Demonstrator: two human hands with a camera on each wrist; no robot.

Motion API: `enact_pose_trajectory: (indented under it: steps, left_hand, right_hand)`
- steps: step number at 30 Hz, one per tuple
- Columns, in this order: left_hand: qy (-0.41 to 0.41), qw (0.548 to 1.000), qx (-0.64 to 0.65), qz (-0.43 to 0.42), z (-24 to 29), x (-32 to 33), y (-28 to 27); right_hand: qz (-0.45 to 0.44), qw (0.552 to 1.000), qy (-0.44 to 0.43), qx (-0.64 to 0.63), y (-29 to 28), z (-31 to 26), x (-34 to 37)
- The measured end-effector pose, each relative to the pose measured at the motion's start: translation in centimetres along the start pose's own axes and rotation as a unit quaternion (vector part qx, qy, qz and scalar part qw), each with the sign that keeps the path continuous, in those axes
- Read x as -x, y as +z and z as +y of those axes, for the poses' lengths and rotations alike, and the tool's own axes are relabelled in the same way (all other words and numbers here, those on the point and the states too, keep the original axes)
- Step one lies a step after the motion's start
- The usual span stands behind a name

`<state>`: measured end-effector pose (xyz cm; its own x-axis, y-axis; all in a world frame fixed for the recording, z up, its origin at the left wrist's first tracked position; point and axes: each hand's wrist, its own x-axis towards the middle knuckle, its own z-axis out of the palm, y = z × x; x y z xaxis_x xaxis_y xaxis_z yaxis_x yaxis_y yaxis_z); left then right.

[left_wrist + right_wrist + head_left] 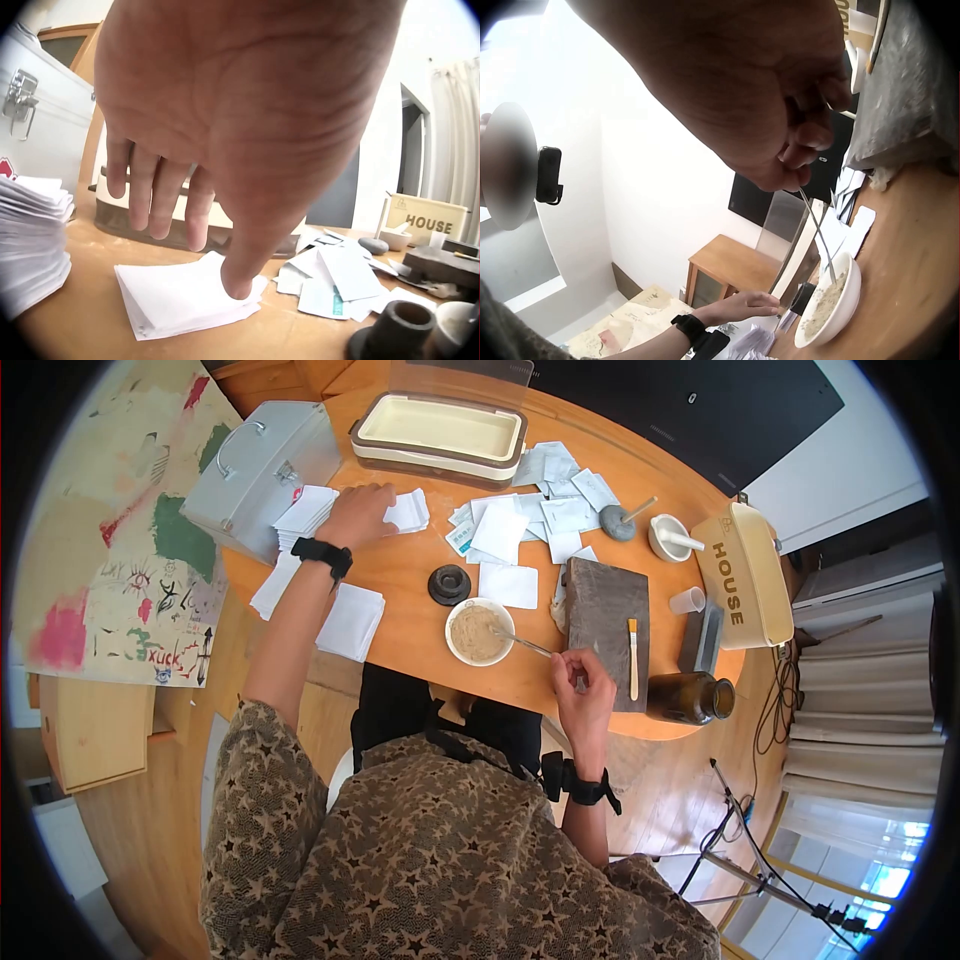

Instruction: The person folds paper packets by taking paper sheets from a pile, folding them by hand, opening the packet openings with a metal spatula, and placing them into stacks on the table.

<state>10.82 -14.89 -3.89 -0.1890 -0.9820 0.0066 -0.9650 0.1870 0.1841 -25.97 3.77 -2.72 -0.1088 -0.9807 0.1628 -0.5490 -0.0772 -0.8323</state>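
My right hand (585,685) pinches a thin metal stick (528,644) at the table's front edge. The far end of the stick dips into beige powder (478,633) in a white bowl (847,298) and is hidden there. At the left, my left hand (362,515) hovers with extended fingers over a small stack of folded white papers (176,296). Its thumb tip overlaps the stack in the left wrist view. A taller pile of white papers (30,240) stands beside it, and more white papers (352,622) lie nearer my body. Behind the bowl sits a black ring-shaped piece (449,585).
A metal case (255,480) and a cream box (440,425) stand at the back. White and pale-blue packets (505,525) lie mid-table. Rightward are a dark slab (605,610) with a brush (633,660), a mortar (668,550), a plastic cup (688,600), a brown jar (690,698) and a HOUSE bin (745,575).
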Motion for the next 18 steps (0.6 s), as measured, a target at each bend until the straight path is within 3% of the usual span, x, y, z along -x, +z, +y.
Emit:
enact_pose_trajectory:
  steps: [3, 18]
  left_hand:
    - [-0.035, 0.997, -0.009, -0.074, -0.6, -1.1, 0.8]
    - [-0.053, 0.995, -0.045, -0.075, -0.1, -1.1, 1.0]
  right_hand:
    - [0.001, 1.000, 0.006, 0.004, 0.0, 0.2, 0.0]
    - [-0.007, 1.000, 0.003, 0.029, 0.2, 0.0, 0.0]
